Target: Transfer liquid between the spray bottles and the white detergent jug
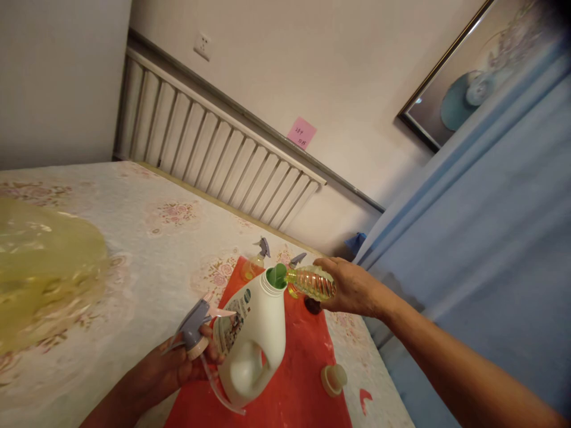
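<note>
A white plastic jug [256, 339] with a label and a moulded handle leans over the red mat, its green-lined mouth [277, 276] uncapped. My right hand [345, 285] is closed round a ribbed clear bottle [314, 283] with yellowish liquid, tipped so that its neck meets the jug's mouth. Whether liquid is flowing is too small to tell. My left hand [191, 359] is closed on a grey trigger spray head [194, 326], whose clear dip tube [218, 386] hangs down. Its fingers also touch the labelled side of the jug.
The red mat [307, 356] lies on a flowered tablecloth [147, 255]. Two spray bottles stand behind the jug, one at left [255, 264]. A pale cap [333, 379] and a red scrap [366, 399] are at right. A yellow plastic bag [44, 267] lies far left; a blue curtain [482, 238] hangs right.
</note>
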Available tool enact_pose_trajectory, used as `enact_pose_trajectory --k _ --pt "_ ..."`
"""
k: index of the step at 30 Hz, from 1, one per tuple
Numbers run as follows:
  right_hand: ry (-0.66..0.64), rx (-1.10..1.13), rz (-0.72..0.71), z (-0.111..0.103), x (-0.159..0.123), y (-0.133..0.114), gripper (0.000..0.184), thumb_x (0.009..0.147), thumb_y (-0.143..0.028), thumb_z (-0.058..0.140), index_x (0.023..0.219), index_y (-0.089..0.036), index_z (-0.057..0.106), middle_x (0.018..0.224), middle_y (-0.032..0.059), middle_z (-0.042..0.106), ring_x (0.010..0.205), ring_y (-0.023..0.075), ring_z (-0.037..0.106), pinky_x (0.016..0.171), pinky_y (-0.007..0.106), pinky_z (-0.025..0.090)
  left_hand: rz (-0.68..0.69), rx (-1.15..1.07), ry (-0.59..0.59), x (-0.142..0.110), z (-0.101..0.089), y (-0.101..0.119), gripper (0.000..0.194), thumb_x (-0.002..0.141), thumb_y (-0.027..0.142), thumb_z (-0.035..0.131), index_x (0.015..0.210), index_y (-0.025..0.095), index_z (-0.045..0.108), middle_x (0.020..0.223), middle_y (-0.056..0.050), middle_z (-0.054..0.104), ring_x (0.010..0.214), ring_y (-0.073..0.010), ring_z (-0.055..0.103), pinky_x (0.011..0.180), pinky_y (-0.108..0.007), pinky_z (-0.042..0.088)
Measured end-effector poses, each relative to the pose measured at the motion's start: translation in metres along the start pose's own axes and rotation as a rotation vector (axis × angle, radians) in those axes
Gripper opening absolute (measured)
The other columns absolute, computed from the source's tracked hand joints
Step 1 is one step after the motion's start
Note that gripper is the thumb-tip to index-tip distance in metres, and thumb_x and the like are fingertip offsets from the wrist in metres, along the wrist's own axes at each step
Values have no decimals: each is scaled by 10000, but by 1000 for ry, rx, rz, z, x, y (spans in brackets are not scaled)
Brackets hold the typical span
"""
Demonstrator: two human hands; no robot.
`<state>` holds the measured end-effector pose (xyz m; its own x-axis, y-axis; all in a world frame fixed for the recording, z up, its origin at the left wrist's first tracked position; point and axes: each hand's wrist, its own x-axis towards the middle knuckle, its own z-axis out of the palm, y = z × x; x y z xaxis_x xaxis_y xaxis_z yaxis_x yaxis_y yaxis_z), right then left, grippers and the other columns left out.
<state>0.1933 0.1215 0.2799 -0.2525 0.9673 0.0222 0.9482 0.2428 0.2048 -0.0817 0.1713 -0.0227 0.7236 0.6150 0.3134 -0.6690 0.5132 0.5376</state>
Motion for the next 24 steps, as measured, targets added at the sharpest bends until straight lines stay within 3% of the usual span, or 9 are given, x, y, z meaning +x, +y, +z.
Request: enact_pose_trajectory --k 15,24 --pt "-6 -103 -23 -6 2 -4 585 674 -391 698 1193 -199 507 980 88 613 903 246 564 750 312 435 -11 -27 4 -1 2 1 298 812 297 687 1096 229 631 981 -93 719 996 -269 661 882 -432 505" --pt "-46 -225 -51 -16 6 -13 631 658 -295 694 1239 -153 494 1011 121 625 932 272 552 779 340 423 -25 -9 17 0 8 5 292 810 306 690 1089 240 640 966 -86 716 992 -277 664 878 -446 509"
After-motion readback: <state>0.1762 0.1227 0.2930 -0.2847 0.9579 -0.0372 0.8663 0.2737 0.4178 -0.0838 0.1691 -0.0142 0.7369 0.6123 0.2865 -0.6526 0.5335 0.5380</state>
